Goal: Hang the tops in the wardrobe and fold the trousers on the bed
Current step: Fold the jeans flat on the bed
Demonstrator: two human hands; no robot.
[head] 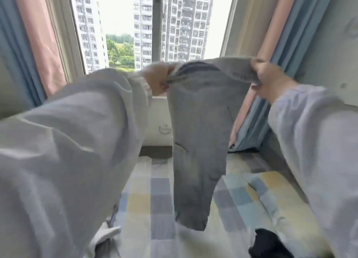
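Note:
Light grey-blue trousers (199, 141) hang in the air in front of me, over the bed (158, 199) with its checked sheet. My left hand (157, 79) grips the waistband at its left end. My right hand (269, 79) grips the waistband at its right end. The legs dangle down together, and their hems hover just above the sheet. Both my arms wear loose white sleeves. The picture is blurred by motion.
A dark garment (269, 246) lies on the bed at the lower right. A white cushion (160, 126) leans under the window (147, 25). Pink and blue curtains (259, 106) hang on both sides. White cloth (104, 236) lies at the lower left.

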